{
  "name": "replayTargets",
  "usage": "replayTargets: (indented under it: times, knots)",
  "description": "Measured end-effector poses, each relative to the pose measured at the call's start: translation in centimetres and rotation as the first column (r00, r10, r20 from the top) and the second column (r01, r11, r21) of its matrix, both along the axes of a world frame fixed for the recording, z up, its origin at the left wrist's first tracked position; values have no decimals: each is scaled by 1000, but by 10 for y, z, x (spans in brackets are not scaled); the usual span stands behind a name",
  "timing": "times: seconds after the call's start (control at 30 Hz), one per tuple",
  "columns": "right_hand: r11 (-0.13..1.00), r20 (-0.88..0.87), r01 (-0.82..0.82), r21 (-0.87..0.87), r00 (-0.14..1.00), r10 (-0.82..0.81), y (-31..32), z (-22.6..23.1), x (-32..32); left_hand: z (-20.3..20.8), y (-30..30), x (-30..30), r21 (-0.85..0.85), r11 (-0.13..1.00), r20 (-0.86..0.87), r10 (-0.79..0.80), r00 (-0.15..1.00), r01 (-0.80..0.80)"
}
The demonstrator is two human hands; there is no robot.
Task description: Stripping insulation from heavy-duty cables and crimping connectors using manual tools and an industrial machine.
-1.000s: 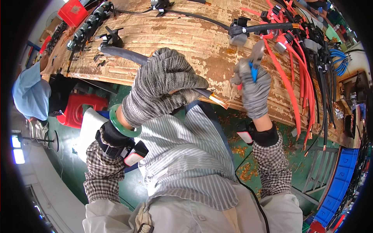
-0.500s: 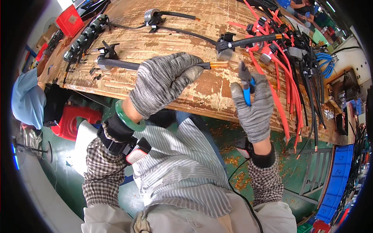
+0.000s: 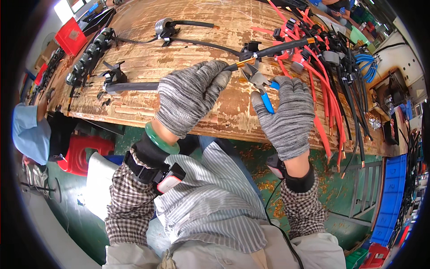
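Observation:
In a grey knitted glove, my left hand (image 3: 190,98) is closed round a thick black cable (image 3: 134,86). Its stripped copper end (image 3: 245,62) sticks out past the fingers, pointing right. My right hand (image 3: 286,117), gloved alike, grips blue-handled cutting pliers (image 3: 257,80). The jaws of the pliers are spread at the bare copper strands; whether they touch is hard to tell. At the cable's far left end sits a black clip holder (image 3: 115,77). Just beyond my hands lies another black cable (image 3: 286,46) with bare copper at its tip.
Red cables (image 3: 323,89) and black ones lie heaped on the right of the worn wooden table (image 3: 215,27). A grey ring with a clip (image 3: 163,27) lies further back. Red stool (image 3: 85,152) and a co-worker's blue sleeve (image 3: 31,130) are at left. Blue bins (image 3: 390,197) stand at right.
The pliers have moved left to the copper end, and their jaws have spread apart. My left hand has tilted the cable's bare end upward.

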State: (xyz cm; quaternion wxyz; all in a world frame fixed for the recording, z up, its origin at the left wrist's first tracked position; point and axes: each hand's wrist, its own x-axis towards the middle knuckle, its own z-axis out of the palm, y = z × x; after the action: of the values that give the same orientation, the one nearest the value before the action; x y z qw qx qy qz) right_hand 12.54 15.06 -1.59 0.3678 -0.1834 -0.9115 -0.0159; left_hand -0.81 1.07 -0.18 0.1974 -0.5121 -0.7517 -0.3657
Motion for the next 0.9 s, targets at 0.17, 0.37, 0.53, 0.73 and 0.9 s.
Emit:
replayTargets:
  times: [0.17,0.37,0.53,0.73,0.9]
  knots:
    - [1000,11,-6,-17,1000,6,-1,1,-2,-1,2,-2,31,999,2,-15,1000,15]
    - [998,47,19,-54,999,-17,0,1,0,0,7,-3,35,999,35,-19,999,18]
    - [997,65,9,-72,998,-5,2,-1,-1,-1,8,-3,20,1000,36,-3,999,2]
    - [992,62,7,-130,998,1,-5,-1,1,4,7,-1,31,999,101,-39,994,36]
    - [994,-58,50,93,997,-44,-5,-3,-1,5,3,-3,43,992,235,-122,964,115]
